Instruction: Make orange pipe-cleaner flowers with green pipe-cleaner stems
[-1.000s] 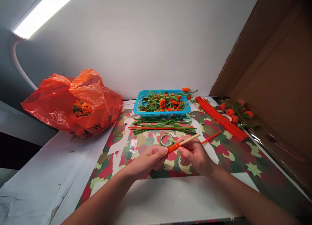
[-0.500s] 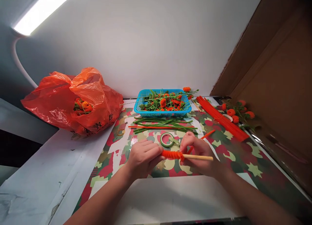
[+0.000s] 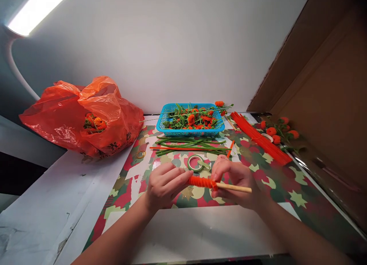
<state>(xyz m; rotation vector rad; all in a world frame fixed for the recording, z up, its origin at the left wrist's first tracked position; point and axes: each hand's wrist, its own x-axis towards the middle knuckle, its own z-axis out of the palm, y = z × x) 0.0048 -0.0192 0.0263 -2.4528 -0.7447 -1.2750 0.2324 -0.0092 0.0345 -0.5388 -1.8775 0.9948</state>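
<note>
Orange coil (image 3: 201, 181) | left hand (image 3: 165, 183): arched, gripping it | right hand (image 3: 240, 176): curled, pinching it

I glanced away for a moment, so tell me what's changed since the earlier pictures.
The wooden stick, slanting up before, now dips slightly to the right. The orange strip has shifted left, its end just beyond the right hand. The left hand has rolled knuckles up. Neither let go of the orange coil. Blue basket, tape roll and red bag stayed put.

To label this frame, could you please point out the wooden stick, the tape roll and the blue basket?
Wooden stick (image 3: 235, 187), head view: bare shaft.
Tape roll (image 3: 189, 165), head view: left rim.
Blue basket (image 3: 190, 133), head view: front wall.
</note>
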